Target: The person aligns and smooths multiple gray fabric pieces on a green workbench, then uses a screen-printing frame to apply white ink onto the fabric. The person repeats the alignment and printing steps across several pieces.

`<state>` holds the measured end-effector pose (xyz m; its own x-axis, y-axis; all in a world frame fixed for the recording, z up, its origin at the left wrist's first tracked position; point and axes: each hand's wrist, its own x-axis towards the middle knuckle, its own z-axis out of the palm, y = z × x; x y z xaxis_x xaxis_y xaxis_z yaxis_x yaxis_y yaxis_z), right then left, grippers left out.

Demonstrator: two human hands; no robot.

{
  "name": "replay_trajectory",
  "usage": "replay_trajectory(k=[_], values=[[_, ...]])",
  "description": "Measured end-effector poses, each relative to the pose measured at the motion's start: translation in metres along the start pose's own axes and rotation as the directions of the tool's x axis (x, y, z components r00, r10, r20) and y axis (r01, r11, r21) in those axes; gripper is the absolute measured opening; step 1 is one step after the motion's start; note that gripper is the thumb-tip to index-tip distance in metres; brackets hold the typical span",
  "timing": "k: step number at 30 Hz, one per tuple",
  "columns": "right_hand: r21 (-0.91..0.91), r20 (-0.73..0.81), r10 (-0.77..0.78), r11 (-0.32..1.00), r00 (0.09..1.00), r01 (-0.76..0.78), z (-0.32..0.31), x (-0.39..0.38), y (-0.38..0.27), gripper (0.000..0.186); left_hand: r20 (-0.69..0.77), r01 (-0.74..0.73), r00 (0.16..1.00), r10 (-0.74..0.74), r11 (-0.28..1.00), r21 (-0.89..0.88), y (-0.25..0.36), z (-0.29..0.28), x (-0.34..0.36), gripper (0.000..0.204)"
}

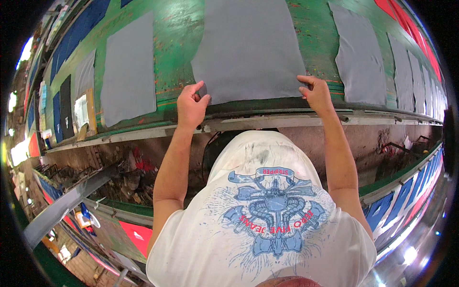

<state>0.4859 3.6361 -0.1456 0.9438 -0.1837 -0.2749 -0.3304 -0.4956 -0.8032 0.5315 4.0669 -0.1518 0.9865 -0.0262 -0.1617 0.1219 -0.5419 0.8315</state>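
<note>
A large grey fabric piece point(246, 48) lies on the long green board point(172, 43) in front of me. My left hand point(193, 103) is closed in a pinch on its near left corner, thumb and index finger at the cloth's edge. At the near right corner my right hand point(313, 93) likewise pinches the cloth between thumb and forefinger. Separate grey pieces lie flat to the left point(128, 67) and to the right point(358, 57) of the middle one.
Blue point(71, 36) and red point(401, 16) pieces run along the far edge. A metal rail point(287, 121) edges the board. A frame with a pale panel point(82, 110) sits at the left. Behind me stand other long boards with coloured pieces point(401, 201), and a metal bar point(67, 201) crosses the lower left.
</note>
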Motion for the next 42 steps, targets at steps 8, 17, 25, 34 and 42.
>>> replay_trajectory(k=[8,17,25,34,42], values=[[-0.077,-0.052,-0.043,0.996,0.998,0.039,0.002,-0.004,0.008,0.044,-0.011,-0.111,0.994,0.111,0.994,0.015,-0.008,0.003,-0.001,0.052],[-0.182,-0.082,0.011,0.983,0.997,-0.026,0.005,-0.013,0.001,0.045,-0.008,-0.204,0.979,0.205,0.977,0.057,-0.008,0.002,0.0,0.055],[-0.224,-0.215,-0.159,0.968,0.964,0.109,0.02,-0.018,0.003,0.036,0.064,-0.415,0.904,0.423,0.829,0.375,0.013,0.002,0.009,0.092],[-0.35,-0.252,-0.33,0.908,0.91,0.233,0.026,-0.015,0.014,0.029,0.437,-0.648,0.761,0.478,0.564,0.512,0.081,0.115,0.072,0.086],[-0.339,-0.312,-0.273,0.927,0.91,0.162,-0.022,-0.034,0.011,0.027,0.439,-0.621,0.783,0.442,0.506,0.598,0.114,0.177,0.086,0.088]])
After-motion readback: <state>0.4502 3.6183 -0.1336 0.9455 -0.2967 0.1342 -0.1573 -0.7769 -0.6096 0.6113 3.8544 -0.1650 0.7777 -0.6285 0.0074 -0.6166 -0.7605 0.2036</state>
